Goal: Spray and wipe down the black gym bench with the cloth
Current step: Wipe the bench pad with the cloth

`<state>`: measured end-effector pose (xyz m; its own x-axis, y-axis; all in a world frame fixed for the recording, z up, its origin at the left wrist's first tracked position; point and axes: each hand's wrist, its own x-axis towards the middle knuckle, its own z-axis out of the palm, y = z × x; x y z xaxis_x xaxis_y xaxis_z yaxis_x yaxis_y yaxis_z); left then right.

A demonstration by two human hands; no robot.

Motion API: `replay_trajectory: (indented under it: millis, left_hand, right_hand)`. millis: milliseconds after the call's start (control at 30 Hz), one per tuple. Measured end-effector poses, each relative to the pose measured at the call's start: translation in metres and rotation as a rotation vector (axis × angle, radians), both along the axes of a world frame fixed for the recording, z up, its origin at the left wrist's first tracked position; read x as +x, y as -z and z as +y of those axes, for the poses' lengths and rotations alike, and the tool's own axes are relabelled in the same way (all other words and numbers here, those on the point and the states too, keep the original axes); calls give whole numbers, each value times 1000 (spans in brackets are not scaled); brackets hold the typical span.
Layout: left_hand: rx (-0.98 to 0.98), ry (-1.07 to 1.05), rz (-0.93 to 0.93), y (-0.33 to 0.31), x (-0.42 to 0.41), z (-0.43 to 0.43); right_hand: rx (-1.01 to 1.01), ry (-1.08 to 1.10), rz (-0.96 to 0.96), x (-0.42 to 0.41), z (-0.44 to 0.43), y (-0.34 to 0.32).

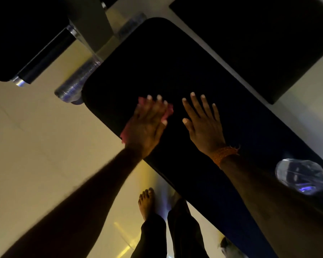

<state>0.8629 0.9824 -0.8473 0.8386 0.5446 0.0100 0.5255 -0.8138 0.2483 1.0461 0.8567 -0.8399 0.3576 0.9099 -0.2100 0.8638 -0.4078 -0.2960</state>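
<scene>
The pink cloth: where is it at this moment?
In the head view, the pink cloth lies under the left hand on the black gym bench, near its left edge; the right hand rests flat beside it.

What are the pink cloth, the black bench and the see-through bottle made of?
The cloth looks like soft fabric: it bunches under the left hand. The bench seems padded with matte black vinyl or leather; too dark to be sure. The bottle looks like clear glossy plastic, catching highlights.
</scene>
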Motion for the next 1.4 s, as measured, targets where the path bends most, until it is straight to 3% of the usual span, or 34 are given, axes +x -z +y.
replay_trajectory:
  millis: [133, 300, 467, 533, 667, 867, 1033, 1267, 1400]
  left_hand:
    - [-53, 295, 28, 2, -21, -20]
    - [6, 174, -4, 2, 6, -10]
    - [-30, 418, 14, 2, -13, -61]
    - [48, 349, -22, 0, 4, -37]
    - [-4, 154, 3, -1, 35, -15]
    - [3, 402, 9, 4, -22, -79]
    - [-39, 159, -32, 2, -20, -73]
    - [-64, 260, -74, 10, -21, -149]
    - [-104, 46, -157, 5, -17, -116]
  right_hand:
    - [-31, 91, -4, 8, -34, -2]
    - [-32, 136, -20, 10, -60, 4]
    - [-41, 257, -15, 2, -85, 0]
    - [-41, 278, -24, 0, -96, 1]
    - [-20, 287, -22, -3, -110, 6]
    - [-20, 345, 19, -9, -126, 1]
    - [-8, 344, 21, -16, -136, 2]
    - [18, 349, 47, -17, -158, 2]
    - [3, 309, 40, -16, -183, 2]
